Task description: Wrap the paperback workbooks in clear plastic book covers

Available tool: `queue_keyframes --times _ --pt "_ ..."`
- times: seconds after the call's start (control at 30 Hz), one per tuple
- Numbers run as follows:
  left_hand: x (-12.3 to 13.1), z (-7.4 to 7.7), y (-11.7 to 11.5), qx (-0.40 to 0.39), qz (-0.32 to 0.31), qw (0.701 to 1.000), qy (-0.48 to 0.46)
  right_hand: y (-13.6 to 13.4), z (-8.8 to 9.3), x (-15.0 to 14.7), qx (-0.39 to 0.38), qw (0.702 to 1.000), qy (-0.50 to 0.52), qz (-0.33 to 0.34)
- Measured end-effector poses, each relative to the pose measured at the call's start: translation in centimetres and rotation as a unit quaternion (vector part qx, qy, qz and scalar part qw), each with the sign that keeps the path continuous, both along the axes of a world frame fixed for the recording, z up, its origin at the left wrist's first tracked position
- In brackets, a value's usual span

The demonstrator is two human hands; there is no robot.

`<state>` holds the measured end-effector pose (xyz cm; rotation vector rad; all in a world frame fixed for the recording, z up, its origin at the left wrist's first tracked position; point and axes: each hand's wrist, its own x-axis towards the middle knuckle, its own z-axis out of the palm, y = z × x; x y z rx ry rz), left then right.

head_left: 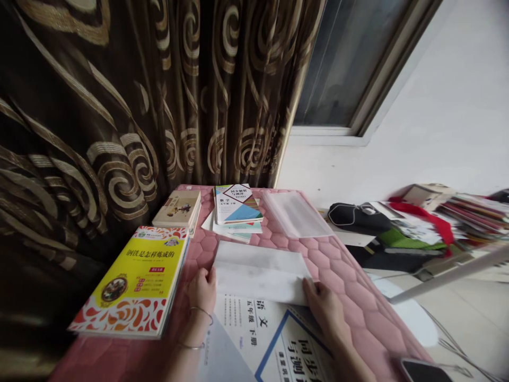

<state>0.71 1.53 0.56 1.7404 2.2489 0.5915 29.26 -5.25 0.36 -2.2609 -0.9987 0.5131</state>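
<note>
A workbook [270, 339] with Chinese print and a blue diamond outline lies near the table's front edge. A translucent whitish sheet [258, 268] that looks like plastic spans its far end. At the sheet's left edge are the curled fingers of my left hand [203, 292], which wears two thin bracelets at the wrist. My right hand [324, 305] pinches the right edge, thumb on top and the other fingers partly hidden. Whether the sheet is fixed to the workbook I cannot tell.
A yellow-covered book [139, 276] lies left, with small tan books [178, 207] behind it. Workbooks [236, 204] and clear plastic sheets [298, 214] rest at the back. A dark device [423, 370] is at front right. Beyond the pink tabletop [358, 307] is a cluttered shelf [421, 268].
</note>
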Motion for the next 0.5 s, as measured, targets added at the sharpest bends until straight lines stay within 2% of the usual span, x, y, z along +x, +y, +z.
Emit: queue_keyframes --times 0.2,0.33,0.4,0.5 --pt "-0.1 0.4 -0.4 0.023 0.001 0.999 -0.033 -0.1 -1.2 0.3 0.045 0.999 0.011 -0.013" --pt "-0.4 0.4 -0.6 0.049 0.006 0.992 -0.119 -0.5 -1.6 0.2 0.093 0.995 0.035 -0.013" --pt "-0.6 0.2 -0.9 0.086 -0.017 0.978 -0.190 -0.8 -1.5 0.0 0.142 0.989 0.039 -0.013" --pt "-0.8 -0.2 -1.2 0.156 -0.068 0.941 -0.293 -1.1 -0.9 -0.3 0.225 0.973 0.035 -0.027"
